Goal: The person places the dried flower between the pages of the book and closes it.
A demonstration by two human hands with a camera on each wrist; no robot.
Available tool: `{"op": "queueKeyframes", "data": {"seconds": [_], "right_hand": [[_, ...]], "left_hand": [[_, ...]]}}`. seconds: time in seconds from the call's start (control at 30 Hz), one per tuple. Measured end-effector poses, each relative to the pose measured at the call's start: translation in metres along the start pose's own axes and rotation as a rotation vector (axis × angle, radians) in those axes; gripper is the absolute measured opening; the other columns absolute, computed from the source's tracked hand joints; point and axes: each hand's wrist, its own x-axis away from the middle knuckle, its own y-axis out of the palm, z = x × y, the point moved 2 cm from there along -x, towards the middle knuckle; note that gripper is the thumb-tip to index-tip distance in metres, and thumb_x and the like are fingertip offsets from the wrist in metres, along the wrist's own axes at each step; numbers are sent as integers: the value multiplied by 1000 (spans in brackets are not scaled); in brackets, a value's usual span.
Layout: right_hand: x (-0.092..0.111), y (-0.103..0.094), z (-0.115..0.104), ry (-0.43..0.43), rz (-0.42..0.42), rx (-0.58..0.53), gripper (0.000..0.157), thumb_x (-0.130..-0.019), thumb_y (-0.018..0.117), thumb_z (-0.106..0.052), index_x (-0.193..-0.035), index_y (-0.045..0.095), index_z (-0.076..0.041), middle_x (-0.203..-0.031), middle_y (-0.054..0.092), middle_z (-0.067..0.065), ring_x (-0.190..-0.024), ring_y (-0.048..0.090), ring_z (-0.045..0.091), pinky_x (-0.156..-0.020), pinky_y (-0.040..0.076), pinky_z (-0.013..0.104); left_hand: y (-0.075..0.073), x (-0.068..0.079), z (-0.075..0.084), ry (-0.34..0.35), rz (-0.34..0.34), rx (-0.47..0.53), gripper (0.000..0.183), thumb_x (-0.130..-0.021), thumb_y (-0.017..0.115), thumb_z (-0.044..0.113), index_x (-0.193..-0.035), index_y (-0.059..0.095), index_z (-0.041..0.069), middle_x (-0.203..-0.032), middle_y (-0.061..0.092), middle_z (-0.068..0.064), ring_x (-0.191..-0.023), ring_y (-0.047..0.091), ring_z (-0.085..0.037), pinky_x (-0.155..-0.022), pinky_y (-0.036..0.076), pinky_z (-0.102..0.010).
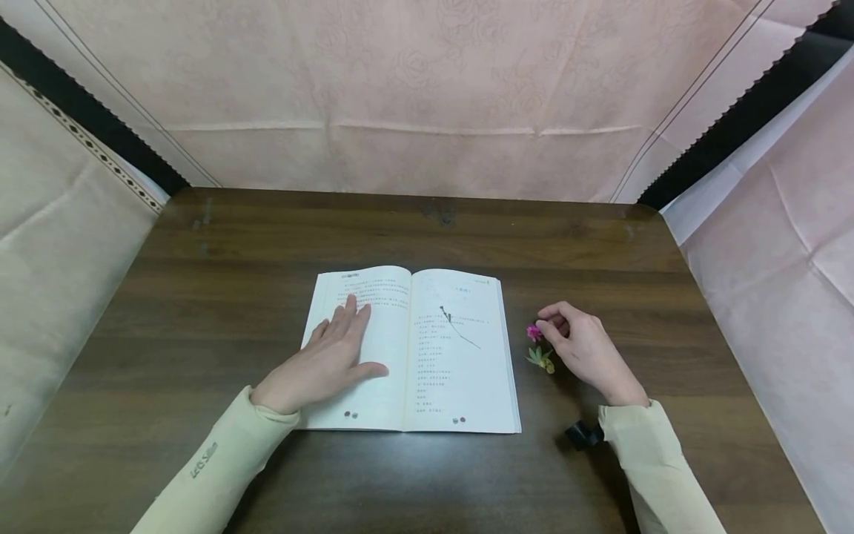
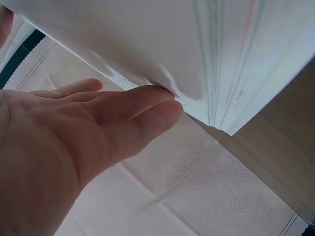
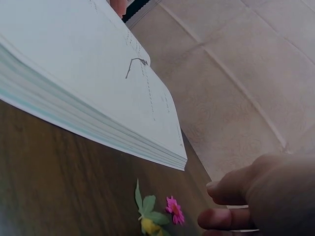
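Observation:
An open book (image 1: 460,356) with printed pages lies on the table. My left hand (image 1: 333,352) rests on its left page, fingers spread and straight, fingertips touching the paper. A thin dark dried sprig (image 1: 450,315) lies on the right page; it also shows in the right wrist view. Right of the book, my right hand (image 1: 583,345) hovers by a small pink flower (image 3: 174,210), thumb and fingers loosely bent. In the right wrist view a gap shows between the fingertips and the flower. Beside it lie a green leaf (image 3: 150,210) and a small yellow flower (image 3: 150,226).
The dark brown wooden table (image 1: 233,245) extends around the book on all sides. Pale pink patterned cloth (image 1: 414,81) hangs behind the table and at both sides. A small black device (image 1: 583,435) sits at the right wrist.

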Motion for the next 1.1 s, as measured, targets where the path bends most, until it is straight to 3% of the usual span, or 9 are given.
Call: {"op": "queueKeyframes", "data": {"seconds": [0.43, 0.6, 0.77, 0.87, 0.97, 1.03, 1.1], "right_hand": [[2, 0, 0, 5, 11, -1, 19, -99, 58, -24, -112, 62, -10, -89, 62, 3, -76, 54, 20, -60, 47, 31], [3, 1, 0, -8, 4, -8, 20, -100, 57, -25, -112, 61, -10, -89, 63, 3, -76, 54, 19, -59, 47, 30], [4, 3, -2, -12, -8, -15, 23, -99, 57, -27, -113, 62, -9, -90, 63, 3, -77, 54, 19, -59, 47, 29], [4, 2, -2, -5, -5, -11, 23, -99, 58, -26, -113, 62, -9, -90, 62, 3, -76, 54, 19, -59, 47, 29], [4, 2, -3, -3, -3, -5, 23, -99, 58, -27, -113, 62, -9, -90, 63, 3, -77, 54, 19, -59, 47, 29], [4, 2, -3, -5, -5, -6, 22, -99, 58, -26, -113, 62, -9, -90, 63, 3, -77, 54, 19, -60, 47, 30], [3, 2, -3, -8, -7, -12, 22, -99, 58, -25, -112, 62, -8, -90, 63, 3, -77, 54, 19, -61, 48, 30]], "left_hand": [[-2, 1, 3, 58, 39, -19, 98, -89, 63, 54, -154, 14, -2, -160, 7, -21, -147, 11, -36, -115, 16, -55], [-4, 1, 8, 61, 59, 25, 97, -91, 51, 64, -155, 13, 2, -160, 15, -16, -147, 14, -31, -115, 17, -51], [-6, 2, 11, 109, 88, 74, 94, -91, 37, 71, -156, 14, 7, -159, 21, -11, -145, 20, -26, -115, 19, -47], [-8, 3, 13, 161, 94, 117, 78, -98, 37, 60, -156, 18, 10, -158, 24, -6, -144, 22, -22, -115, 19, -44], [-10, 4, 15, 228, 78, 156, 59, -103, 39, 31, -155, 21, 13, -159, 23, -1, -145, 21, -18, -116, 18, -42], [-11, 4, 15, 262, 61, 163, 61, -98, 40, 15, -156, 20, 16, -159, 21, 2, -146, 18, -17, -116, 17, -42], [-11, 4, 15, 286, 53, 153, 68, -94, 42, 8, -157, 18, 19, -160, 19, 4, -146, 15, -18, -116, 16, -43]]}}
